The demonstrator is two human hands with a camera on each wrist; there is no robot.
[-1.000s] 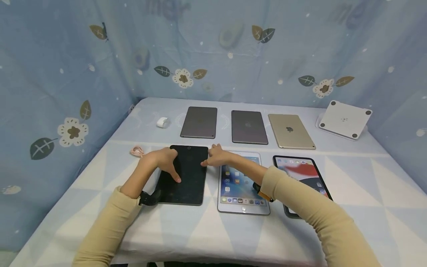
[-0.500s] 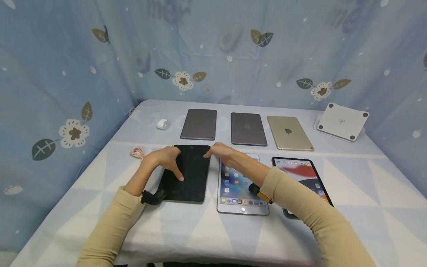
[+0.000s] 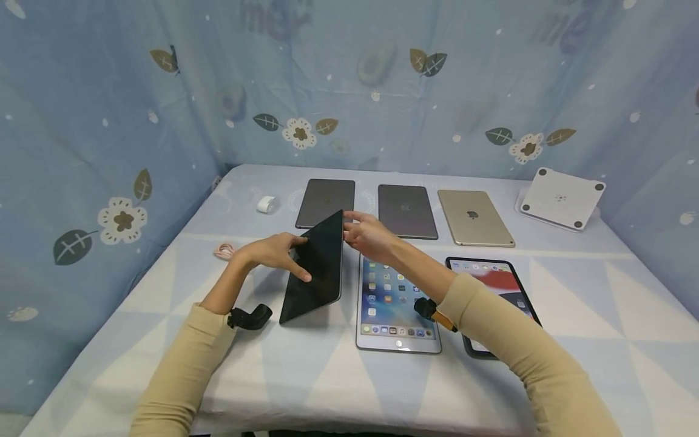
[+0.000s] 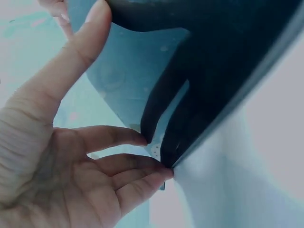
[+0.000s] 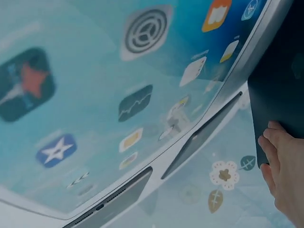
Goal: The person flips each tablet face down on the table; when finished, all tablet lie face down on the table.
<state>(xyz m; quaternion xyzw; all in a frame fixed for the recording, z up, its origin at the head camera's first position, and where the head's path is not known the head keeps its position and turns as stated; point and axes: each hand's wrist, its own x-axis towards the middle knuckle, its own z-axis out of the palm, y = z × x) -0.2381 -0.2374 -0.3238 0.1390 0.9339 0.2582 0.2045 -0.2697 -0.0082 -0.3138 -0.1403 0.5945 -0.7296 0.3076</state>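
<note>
In the head view, the black tablet (image 3: pixel 319 258) stands tilted on its lower left edge, its right side raised off the table. My left hand (image 3: pixel 273 252) holds it from the left, thumb on the dark glass. In the left wrist view, my left fingertips (image 4: pixel 166 172) meet the tablet's edge near a corner, mirrored in the glass (image 4: pixel 123 71). My right hand (image 3: pixel 374 238) is at the raised upper right edge. The right wrist view shows its extended fingers (image 5: pixel 270 147) against the tablet's dark back (image 5: pixel 273 95).
Right of the raised tablet lie a lit white tablet (image 3: pixel 379 303) and a black-cased one (image 3: pixel 494 285). Behind are two grey tablets (image 3: pixel 327 197) and a gold one (image 3: pixel 476 217). A white stand (image 3: pixel 562 197), white charger (image 3: pixel 266 204) and pink cable (image 3: pixel 224 250) also lie there.
The black tablet has gone from lying flat to tilted, its right side lifted. My right hand has moved up with that edge, its fingers going round to the back; my left hand stays at the left.
</note>
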